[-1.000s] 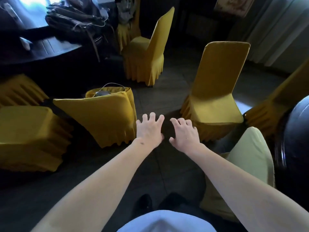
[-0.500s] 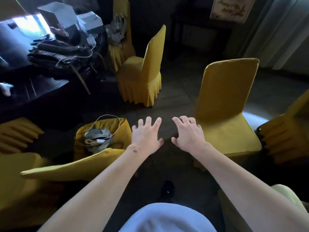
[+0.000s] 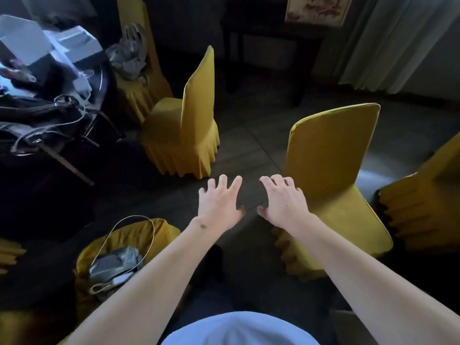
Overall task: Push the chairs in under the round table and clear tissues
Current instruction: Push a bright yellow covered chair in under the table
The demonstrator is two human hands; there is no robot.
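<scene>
Both arms reach forward over the dark floor. My left hand [image 3: 219, 202] and my right hand [image 3: 283, 200] hover side by side with fingers spread, holding nothing. A yellow-covered chair [image 3: 331, 170] stands just right of my right hand, its back facing me. Another yellow chair [image 3: 184, 130] stands ahead on the left, turned sideways. A third chair [image 3: 124, 247] at lower left carries a grey pouch and a white cord [image 3: 117, 267]. The dark round table [image 3: 49, 155] fills the left side. No tissue is clearly recognisable.
Bags, straps and white boxes [image 3: 62, 53] pile on the table. A far chair [image 3: 139, 66] holds crumpled grey material. More yellow chairs sit at the right edge [image 3: 423, 202] and far left [image 3: 7, 252]. A dark side table [image 3: 271, 46] and pale curtains [image 3: 398, 41] stand behind.
The view has tilted up and shifted forward. The chairs now sit lower and closer in the frame. Both hands stay spread and empty, held out in front.
</scene>
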